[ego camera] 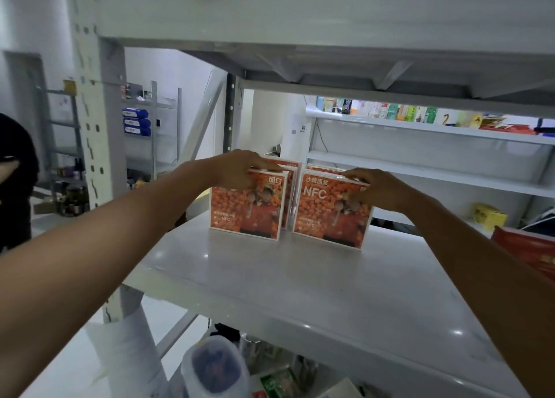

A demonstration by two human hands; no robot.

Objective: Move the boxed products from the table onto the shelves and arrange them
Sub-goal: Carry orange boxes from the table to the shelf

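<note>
Our left forearm (90, 262) and right forearm (480, 262) reach in over the shelf deck (300, 283), which is pale and glossy.

- Left hand (240, 169): fingers curl over the top edge of the left box (246, 211), near its left corner.
- Right hand (381, 190): hooks over the top right corner of the right box (330, 214), thumb on the printed face.
- Both boxes stand upright side by side on the deck, a narrow gap between them. More orange boxes (289, 166) stand close behind.

Handling, as we judge it:
- The cartons look flat, stiff and probably light.
- The shiny faces may be slick.
- Being thin and tall, they could tip.
- A hold across the top edge suits, sliding rather than lifting.

Beyond, the far shelving (420, 169) carries small cartons (390, 110).
</note>
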